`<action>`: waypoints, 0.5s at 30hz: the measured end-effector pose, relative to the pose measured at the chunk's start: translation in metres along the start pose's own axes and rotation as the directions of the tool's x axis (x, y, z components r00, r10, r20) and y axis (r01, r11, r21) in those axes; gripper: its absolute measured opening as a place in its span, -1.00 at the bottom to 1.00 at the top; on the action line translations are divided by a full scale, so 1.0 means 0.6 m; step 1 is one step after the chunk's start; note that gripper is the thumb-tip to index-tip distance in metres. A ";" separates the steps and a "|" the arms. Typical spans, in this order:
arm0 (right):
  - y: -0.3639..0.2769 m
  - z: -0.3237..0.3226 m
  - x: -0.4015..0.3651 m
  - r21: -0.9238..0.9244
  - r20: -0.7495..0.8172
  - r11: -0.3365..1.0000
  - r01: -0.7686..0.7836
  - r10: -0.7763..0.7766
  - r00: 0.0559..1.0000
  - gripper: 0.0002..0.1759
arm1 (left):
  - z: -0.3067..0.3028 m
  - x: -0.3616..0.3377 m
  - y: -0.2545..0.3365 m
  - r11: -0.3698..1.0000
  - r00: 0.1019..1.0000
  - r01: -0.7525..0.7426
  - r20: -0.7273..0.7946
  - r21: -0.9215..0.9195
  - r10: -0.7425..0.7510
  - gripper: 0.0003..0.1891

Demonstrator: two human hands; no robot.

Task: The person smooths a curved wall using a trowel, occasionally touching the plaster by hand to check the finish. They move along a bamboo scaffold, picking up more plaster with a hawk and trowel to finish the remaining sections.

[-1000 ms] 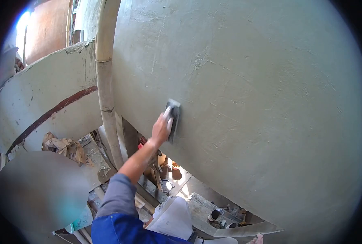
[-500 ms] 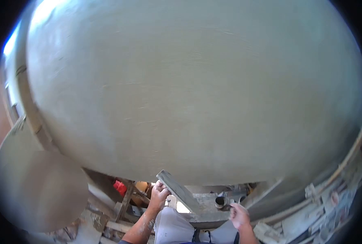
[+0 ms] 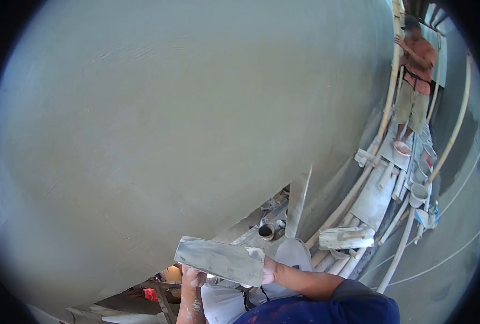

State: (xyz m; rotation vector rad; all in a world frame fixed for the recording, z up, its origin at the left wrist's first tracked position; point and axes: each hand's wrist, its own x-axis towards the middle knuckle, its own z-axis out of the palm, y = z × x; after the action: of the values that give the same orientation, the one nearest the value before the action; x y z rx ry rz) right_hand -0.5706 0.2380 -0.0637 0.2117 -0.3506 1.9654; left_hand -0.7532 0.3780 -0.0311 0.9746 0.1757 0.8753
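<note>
A flat, rectangular plastering float [image 3: 218,260], smeared grey, is held low in front of my body with its broad face toward me. My left hand [image 3: 193,276] is closed at its lower left edge, fingers partly hidden behind it. At the right end, my right hand [image 3: 270,271] grips close to the corner, most of its fingers out of sight behind the float. A pale patch shows on the float's upper right corner. Beyond the float rises a large, smooth, grey plastered wall [image 3: 218,124] with a few scratch marks.
A dark-mouthed pot [image 3: 266,232] stands below the wall's lower edge. Bamboo poles [image 3: 388,102] and planks [image 3: 372,200] run along the right, with a bucket [image 3: 418,194] among them. Another person [image 3: 415,70] stands farther along the planks, hands at a pole.
My view has swung right, bringing the other person into sight. The float has turned from a steep slant to nearly level, and my right hand has moved left onto its end.
</note>
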 end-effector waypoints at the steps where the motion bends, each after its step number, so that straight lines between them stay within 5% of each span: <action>1: 0.006 0.008 -0.001 -0.058 -0.063 0.998 0.037 -0.040 0.997 -0.15 | -0.005 -0.001 -0.001 1.000 1.000 0.002 0.008 -0.001 -0.002 -0.35; 8: 0.026 0.019 0.018 -0.047 -0.190 0.999 0.010 -0.019 0.982 -0.24 | -0.046 -0.003 0.001 0.992 0.990 0.122 0.073 0.029 -0.124 -0.26; 11: 0.025 0.025 0.029 -0.146 -0.261 0.989 0.011 -0.050 0.964 -0.27 | -0.056 -0.001 0.015 0.973 0.991 0.068 0.094 0.222 -0.091 -0.30; 13: 0.028 0.026 0.039 -0.134 -0.276 0.991 -0.014 -0.024 0.961 -0.29 | -0.107 -0.020 -0.004 0.943 0.974 0.223 -0.027 0.247 -0.223 -0.32; 15: 0.033 0.028 0.045 -0.132 -0.289 0.990 -0.040 0.000 0.957 -0.30 | -0.139 -0.020 -0.007 0.938 0.967 0.100 0.191 0.332 -0.171 -0.34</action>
State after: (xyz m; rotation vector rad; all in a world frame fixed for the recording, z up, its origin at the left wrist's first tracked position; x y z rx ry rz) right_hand -0.5996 0.2481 -0.0424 -0.1673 -0.2944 1.9499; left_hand -0.8001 0.4223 -0.0854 1.3386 0.1997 0.6160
